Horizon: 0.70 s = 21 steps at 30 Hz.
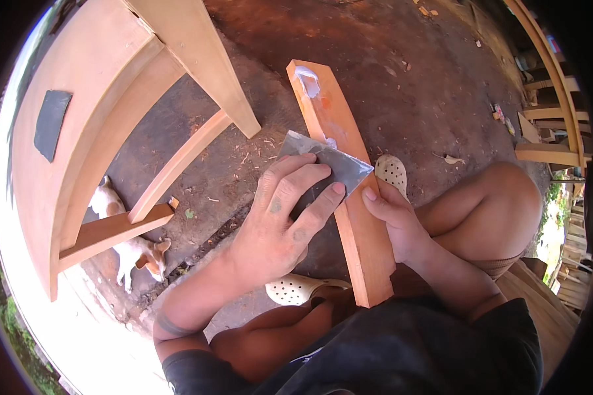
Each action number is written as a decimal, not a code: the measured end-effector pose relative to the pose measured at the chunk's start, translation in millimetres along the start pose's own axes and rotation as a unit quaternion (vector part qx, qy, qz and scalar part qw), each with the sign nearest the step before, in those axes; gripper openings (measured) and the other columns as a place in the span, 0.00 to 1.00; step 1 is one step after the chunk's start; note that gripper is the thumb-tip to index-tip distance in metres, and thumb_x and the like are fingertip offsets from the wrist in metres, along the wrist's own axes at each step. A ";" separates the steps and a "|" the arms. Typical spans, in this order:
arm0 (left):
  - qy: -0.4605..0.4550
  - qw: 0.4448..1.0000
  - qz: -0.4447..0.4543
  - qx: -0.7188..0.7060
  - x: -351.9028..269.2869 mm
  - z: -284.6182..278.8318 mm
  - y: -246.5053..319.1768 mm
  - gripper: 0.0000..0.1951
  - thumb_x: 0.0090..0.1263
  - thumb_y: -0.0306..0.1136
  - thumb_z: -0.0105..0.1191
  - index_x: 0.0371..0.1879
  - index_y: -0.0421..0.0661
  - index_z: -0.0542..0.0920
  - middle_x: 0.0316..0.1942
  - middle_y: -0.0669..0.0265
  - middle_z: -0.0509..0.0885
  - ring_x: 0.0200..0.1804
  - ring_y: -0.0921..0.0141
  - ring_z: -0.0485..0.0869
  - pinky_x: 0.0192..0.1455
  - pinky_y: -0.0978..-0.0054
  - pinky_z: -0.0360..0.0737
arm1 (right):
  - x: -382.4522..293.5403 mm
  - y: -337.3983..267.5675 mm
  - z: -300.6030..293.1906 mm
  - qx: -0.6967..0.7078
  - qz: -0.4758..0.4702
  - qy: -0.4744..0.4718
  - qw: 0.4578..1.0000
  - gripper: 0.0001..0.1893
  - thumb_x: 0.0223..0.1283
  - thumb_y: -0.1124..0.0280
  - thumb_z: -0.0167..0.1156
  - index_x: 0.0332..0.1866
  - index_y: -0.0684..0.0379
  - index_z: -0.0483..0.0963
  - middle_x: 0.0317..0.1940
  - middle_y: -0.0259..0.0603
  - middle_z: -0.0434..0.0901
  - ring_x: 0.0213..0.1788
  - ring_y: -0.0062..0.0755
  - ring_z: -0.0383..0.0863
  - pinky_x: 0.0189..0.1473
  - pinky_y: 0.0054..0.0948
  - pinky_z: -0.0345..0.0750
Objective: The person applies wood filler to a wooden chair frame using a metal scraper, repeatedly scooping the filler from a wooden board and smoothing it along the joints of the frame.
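Note:
My left hand grips a thin grey plate, seemingly a flat scraper, with white residue along its edges. The plate lies across a wooden board, its corner near the board's right edge. White filler paste forms a patch at the board's far end, and a smaller dab shows just beyond the plate. My right hand holds the board by its right side, thumb on the top face, other fingers hidden beneath. The board slants from my lap away from me, and its near end has a chipped corner.
At left stands a wooden table with a dark sheet, possibly sandpaper, on it. A white and brown dog lies by its lower rail. Wooden furniture frames stand at right. Wood shavings litter the dirt floor.

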<state>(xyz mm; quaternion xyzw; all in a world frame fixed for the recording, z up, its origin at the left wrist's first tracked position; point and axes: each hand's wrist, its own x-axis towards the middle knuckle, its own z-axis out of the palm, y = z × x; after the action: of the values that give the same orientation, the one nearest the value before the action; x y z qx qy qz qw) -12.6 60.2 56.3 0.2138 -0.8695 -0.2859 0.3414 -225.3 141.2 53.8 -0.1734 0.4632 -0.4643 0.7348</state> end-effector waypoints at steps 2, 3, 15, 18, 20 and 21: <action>0.052 0.981 0.120 0.141 -22.2 21.8 -31.8 0.24 0.57 0.22 0.61 0.55 0.45 0.74 0.58 0.54 0.70 0.64 0.52 0.70 0.64 0.43 0.72 | -2.0 -2.7 3.3 0.009 0.023 -0.026 0.999 0.22 0.75 0.62 0.53 0.67 0.63 0.65 0.53 0.37 0.78 0.53 0.22 0.79 0.55 0.28 0.78; 0.054 0.981 0.122 0.143 -30.4 22.6 -39.2 0.24 0.57 0.22 0.61 0.55 0.45 0.74 0.58 0.54 0.70 0.64 0.52 0.70 0.64 0.43 0.72 | -3.7 -1.4 0.7 -0.003 0.009 -0.021 1.000 0.22 0.75 0.62 0.54 0.67 0.63 0.65 0.53 0.37 0.78 0.53 0.22 0.79 0.55 0.28 0.78; -0.121 0.971 -0.094 0.184 10.3 -30.3 27.2 0.35 0.42 0.09 0.54 0.58 0.42 0.79 0.58 0.55 0.77 0.62 0.49 0.75 0.63 0.52 0.76 | 2.2 17.4 -6.1 -0.341 -0.233 0.078 0.908 0.21 0.74 0.70 0.54 0.65 0.70 0.62 0.52 0.45 0.76 0.53 0.24 0.76 0.56 0.27 0.74; -0.154 0.957 -0.084 0.233 8.9 -26.4 26.5 0.22 0.60 0.26 0.55 0.57 0.41 0.78 0.57 0.55 0.75 0.63 0.49 0.73 0.65 0.43 0.72 | 1.7 16.4 -3.3 -0.342 -0.224 0.071 0.910 0.21 0.74 0.70 0.54 0.65 0.70 0.62 0.52 0.45 0.76 0.53 0.25 0.76 0.57 0.28 0.73; -0.170 0.962 -0.098 0.188 10.0 -30.7 31.3 0.21 0.61 0.26 0.55 0.56 0.40 0.78 0.56 0.55 0.75 0.62 0.50 0.73 0.65 0.43 0.71 | 1.5 14.7 -2.3 -0.332 -0.216 0.072 0.915 0.21 0.74 0.70 0.54 0.64 0.70 0.62 0.52 0.45 0.76 0.54 0.25 0.76 0.57 0.28 0.73; -0.171 0.962 -0.099 0.187 10.0 -30.4 30.1 0.21 0.61 0.26 0.55 0.56 0.40 0.78 0.56 0.55 0.75 0.62 0.50 0.73 0.65 0.43 0.71 | 0.9 14.8 -1.0 -0.352 -0.224 0.072 0.906 0.21 0.74 0.70 0.54 0.65 0.70 0.62 0.52 0.45 0.76 0.54 0.25 0.76 0.57 0.28 0.73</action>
<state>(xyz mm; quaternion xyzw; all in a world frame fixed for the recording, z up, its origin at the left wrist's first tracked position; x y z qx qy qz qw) -2.9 66.3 98.6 0.3068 -0.9274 -0.1827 0.1116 -218.4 148.1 42.6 -0.4857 0.5971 -0.4351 0.4672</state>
